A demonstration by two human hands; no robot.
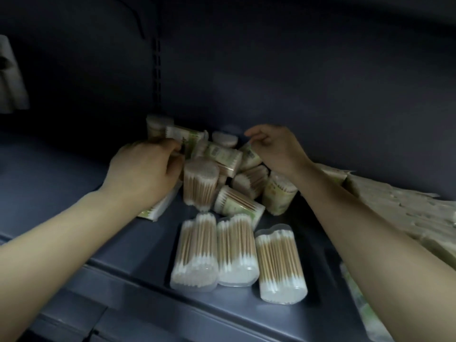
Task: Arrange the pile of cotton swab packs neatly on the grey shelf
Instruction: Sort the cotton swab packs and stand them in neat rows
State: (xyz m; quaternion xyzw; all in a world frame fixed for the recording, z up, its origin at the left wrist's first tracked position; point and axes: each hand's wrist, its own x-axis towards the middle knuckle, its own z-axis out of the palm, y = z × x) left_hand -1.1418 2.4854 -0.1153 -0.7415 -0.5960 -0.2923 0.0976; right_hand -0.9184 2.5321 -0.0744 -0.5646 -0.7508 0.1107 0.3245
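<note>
Dimly lit: your grey shelf [74,188] spans frame, dark back panel above, slotted upright [157,70] upper centre. Pile of cotton swab packs [222,169] jumbled mid-frame against back panel. Three packs [237,253] lie side by side, lower centre near front edge. Your left hand [145,169] curls fingers round a labelled pack [187,139] at pile's left. Your right hand [276,146] pinches corner of another pack [250,156] at pile's right. Flat wrapped bundles [394,213] stacked at right edge.

L fingers [172,146] blurred, R-edge packs [407,218] cut off, labels unreadable
</note>
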